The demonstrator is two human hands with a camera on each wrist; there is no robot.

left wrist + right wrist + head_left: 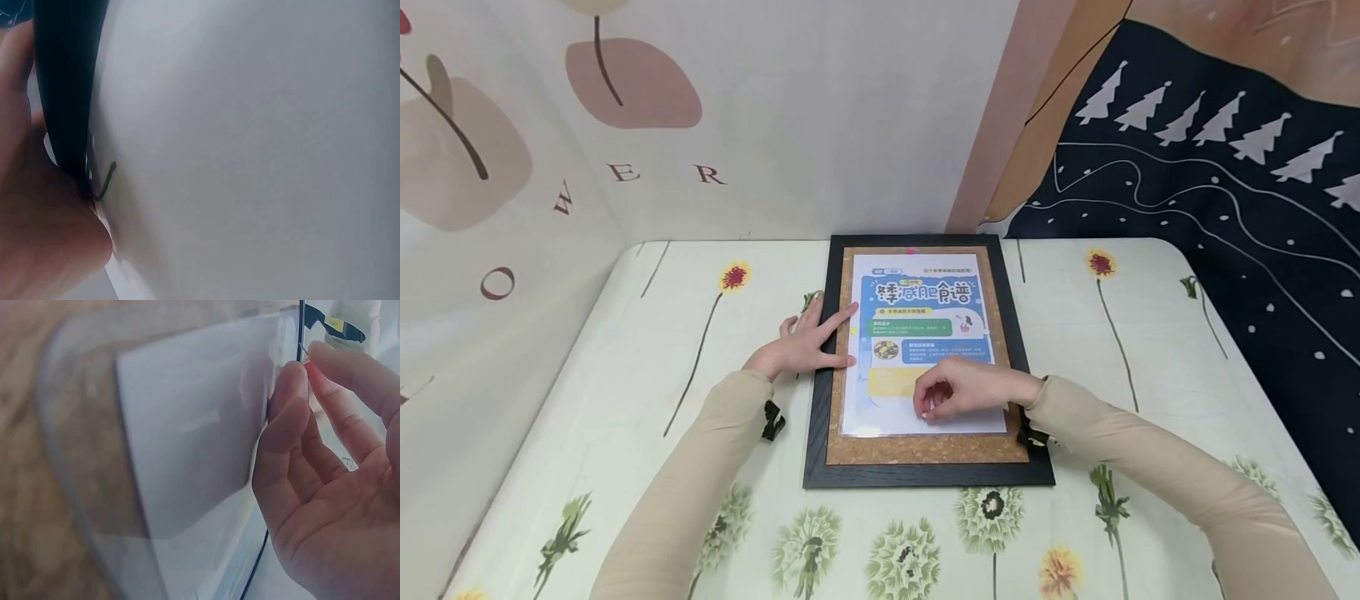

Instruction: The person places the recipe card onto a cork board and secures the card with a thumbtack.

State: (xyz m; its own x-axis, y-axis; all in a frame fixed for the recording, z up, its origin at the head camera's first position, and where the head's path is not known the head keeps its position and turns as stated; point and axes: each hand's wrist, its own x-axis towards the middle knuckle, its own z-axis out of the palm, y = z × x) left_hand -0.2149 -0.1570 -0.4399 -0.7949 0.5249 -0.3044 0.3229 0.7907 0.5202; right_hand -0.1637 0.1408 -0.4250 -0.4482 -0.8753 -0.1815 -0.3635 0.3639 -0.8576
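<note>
A corkboard in a black frame lies on the table. On it rests a laminated sheet with blue, green and yellow printing. My left hand lies spread across the frame's left side, thumb and forefinger reaching onto the board by the sheet's left edge. Over the sheet's lower right part, my right hand pinches a tiny push pin between thumb and forefinger; the fingertips mostly hide it. The sheet's clear plastic border shows up close in the right wrist view.
A pink pin sits at the sheet's top edge and a yellow one at its left edge. The flower-print tablecloth surrounds the frame. Behind it hang a pale curtain and a dark tree-print cloth.
</note>
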